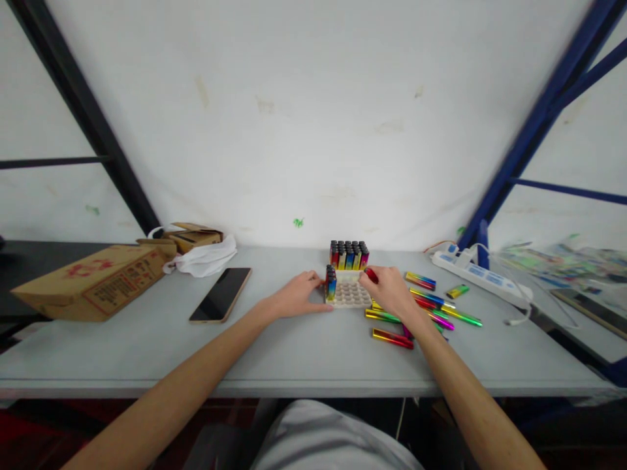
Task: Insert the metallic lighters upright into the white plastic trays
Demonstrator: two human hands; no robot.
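Near edge of the grey worktop point(304, 352): loose shiny rainbow-coloured metallic lighters point(392, 337) lie scattered, just right of the white plastic grid tray point(349, 295). Right hand point(389, 290) over the tray's right edge, fingers pinched round a red lighter point(371, 275), tip toward the empty cells. Left hand point(296, 297) rests against the tray's left side, fingers loosely spread, holding nothing, steadying it. Best handling, I'd judge: keep the tray braced, hold the lighter upright, seat it square in a cell next to the filled back row of lighters point(349, 254). Far left: black phone point(221, 294), brown cardboard box point(95, 279).
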